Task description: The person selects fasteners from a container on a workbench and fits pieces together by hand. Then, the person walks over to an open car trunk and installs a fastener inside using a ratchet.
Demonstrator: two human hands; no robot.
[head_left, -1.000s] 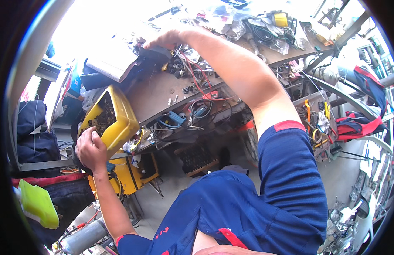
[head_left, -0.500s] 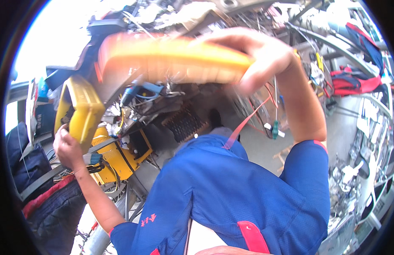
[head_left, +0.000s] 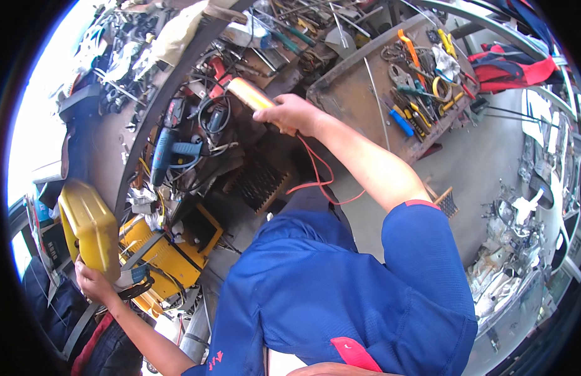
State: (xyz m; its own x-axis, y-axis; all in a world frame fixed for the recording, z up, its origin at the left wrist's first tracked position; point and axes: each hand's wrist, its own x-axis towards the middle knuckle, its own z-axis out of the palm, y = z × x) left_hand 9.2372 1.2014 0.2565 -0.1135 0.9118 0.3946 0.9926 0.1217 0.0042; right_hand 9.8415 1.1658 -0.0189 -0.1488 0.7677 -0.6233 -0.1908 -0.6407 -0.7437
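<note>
My left hand (head_left: 95,282) is closed on the lower end of a yellow hollow plastic piece (head_left: 92,225), whose exact kind I cannot make out. It is held up at the left, near the bench edge. My right hand (head_left: 293,114) grips a slim orange-and-yellow handheld device (head_left: 250,95) in front of me, its far end pointing up and left. A thin red cord (head_left: 317,160) hangs in a loop below that hand. The fingers hide part of the device's near end.
A blue heat gun (head_left: 171,153) lies among cables at centre left. To the right, a metal tray (head_left: 347,94) carries pliers, screwdrivers and other tools. A yellow machine (head_left: 171,257) stands at lower left. Scrap parts (head_left: 503,269) are heaped at far right.
The orange device has moved away from the camera, ahead of me, with my right arm stretching out. My left hand has shifted lower with the yellow piece. The view has turned, showing the tool tray.
</note>
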